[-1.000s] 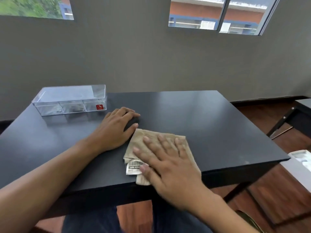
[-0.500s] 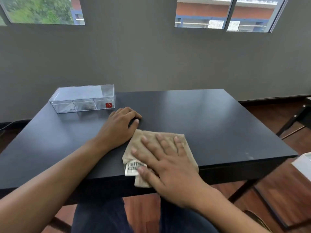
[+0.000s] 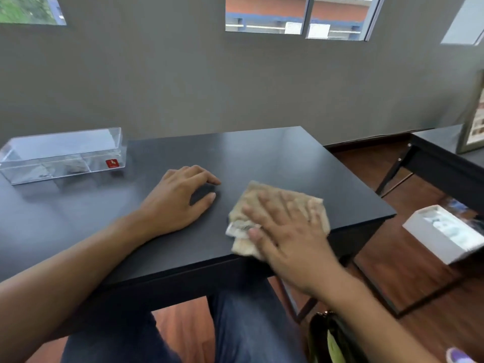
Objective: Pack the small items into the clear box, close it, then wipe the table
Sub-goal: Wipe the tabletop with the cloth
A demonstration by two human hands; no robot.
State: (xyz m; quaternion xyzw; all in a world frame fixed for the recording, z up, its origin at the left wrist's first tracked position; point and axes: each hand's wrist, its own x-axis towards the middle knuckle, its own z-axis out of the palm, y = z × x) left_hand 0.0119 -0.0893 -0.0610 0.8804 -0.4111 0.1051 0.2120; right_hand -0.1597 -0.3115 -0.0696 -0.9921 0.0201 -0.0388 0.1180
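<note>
Outward from the fingertips: fingers [image 3: 284, 205] of the right hand [image 3: 290, 231] lie spread apart and flat, pressing the beige cloth [image 3: 264, 195] onto the black table [image 3: 275, 158] close to its near right corner; they press down and clamp nothing. Fingers of the left hand [image 3: 175, 200] are loosely curled and slightly apart, resting empty on the tabletop just beside the cloth, not touching it. One clear box [image 3: 62, 155], lid apparently on, stands well apart at the far left corner, with dark contents dimly visible inside but too blurred to count. Risks, as judged: the near edge of the cloth already overhangs the table edge, so a stroke continued outward could drag it off onto the floor; its dangling label [image 3: 237, 229] may bunch the fabric and leave streaks; a wide leftward sweep could nudge the light box toward the edge. Count: two hands, one cloth, one label, one box, one table being wiped; a white tray [image 3: 429, 237] sits on the floor at right
</note>
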